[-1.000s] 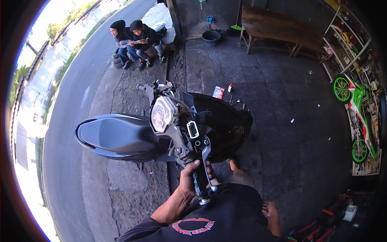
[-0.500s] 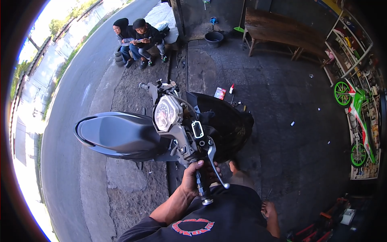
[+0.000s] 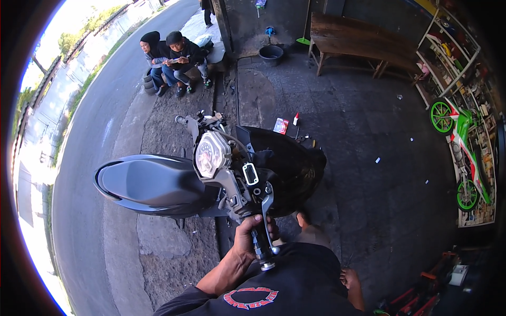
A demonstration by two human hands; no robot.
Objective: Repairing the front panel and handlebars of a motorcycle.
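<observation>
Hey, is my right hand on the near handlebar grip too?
No, only the left hand wraps the near handlebar grip; the right hand is apart from it, at the lower right.

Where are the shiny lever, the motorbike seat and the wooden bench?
Shiny lever (image 3: pixel 267 203): head view, on its metal blade.
Motorbike seat (image 3: pixel 150 181): head view, middle of its dark top.
Wooden bench (image 3: pixel 358 42): head view, on its brown top.

Silver lever (image 3: pixel 268 204) beside black grip (image 3: pixel 260 238)

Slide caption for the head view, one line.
Left hand around the handlebar grip by the silver lever, right hand down away from the black motorcycle.
</observation>
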